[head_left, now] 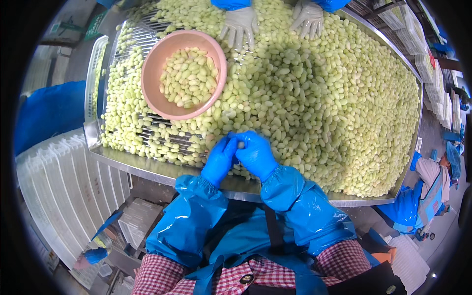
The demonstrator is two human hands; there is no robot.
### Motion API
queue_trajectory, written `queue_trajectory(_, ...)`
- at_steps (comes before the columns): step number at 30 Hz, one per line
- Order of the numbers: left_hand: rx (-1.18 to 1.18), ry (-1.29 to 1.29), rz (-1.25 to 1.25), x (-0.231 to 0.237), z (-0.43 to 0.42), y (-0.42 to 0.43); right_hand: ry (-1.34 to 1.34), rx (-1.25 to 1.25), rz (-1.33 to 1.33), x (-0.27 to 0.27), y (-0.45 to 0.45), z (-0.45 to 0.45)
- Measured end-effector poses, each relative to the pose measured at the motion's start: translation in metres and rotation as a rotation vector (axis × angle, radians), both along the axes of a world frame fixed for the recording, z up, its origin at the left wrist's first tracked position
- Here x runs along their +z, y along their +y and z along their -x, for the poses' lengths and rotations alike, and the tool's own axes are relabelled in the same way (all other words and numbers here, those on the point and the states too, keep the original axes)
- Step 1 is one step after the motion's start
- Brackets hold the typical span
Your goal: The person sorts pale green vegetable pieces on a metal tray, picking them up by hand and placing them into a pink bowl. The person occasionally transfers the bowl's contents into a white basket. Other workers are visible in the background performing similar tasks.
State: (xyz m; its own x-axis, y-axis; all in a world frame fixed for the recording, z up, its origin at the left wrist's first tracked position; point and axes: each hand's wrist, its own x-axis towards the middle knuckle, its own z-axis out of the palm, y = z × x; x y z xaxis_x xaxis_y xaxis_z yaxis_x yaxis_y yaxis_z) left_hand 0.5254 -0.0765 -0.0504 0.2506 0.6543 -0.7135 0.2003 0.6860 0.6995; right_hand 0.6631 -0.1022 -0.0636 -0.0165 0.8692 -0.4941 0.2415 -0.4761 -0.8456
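My left hand (222, 155) and my right hand (257, 152), both in blue gloves, meet at the fingertips just inside the front rim of a metal sorting table (162, 176). A small, pale, round thing (240, 145) shows in the curl of my right hand; whether it is a grape I cannot tell. My left fingers press against the right ones, and what they pinch is hidden. Loose pale green oval grapes (295, 107) lie all around and beyond my hands. Ahead and to the left, a pink plastic basin (147, 86) holds more of these grapes.
Across the table, a co-worker's two grey-white gloved hands (239, 27) rest over the grapes. Stacked white plastic crates (70, 191) stand at the left. More crates (431, 70) line the far right. Another person (429, 184) in a blue hair cover is at the right.
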Motion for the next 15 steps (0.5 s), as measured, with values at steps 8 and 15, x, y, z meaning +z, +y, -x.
queue_trajectory(8, 0.204, 0.076, 0.085, 0.006, 0.029, -0.013, -0.369, 0.128, -0.391, 0.013, 0.051, -0.060)
queue_trajectory(15, 0.346, 0.019, 0.258, 0.029, 0.034, 0.001, -0.923, 0.419, -0.322, -0.024, 0.115, -0.057)
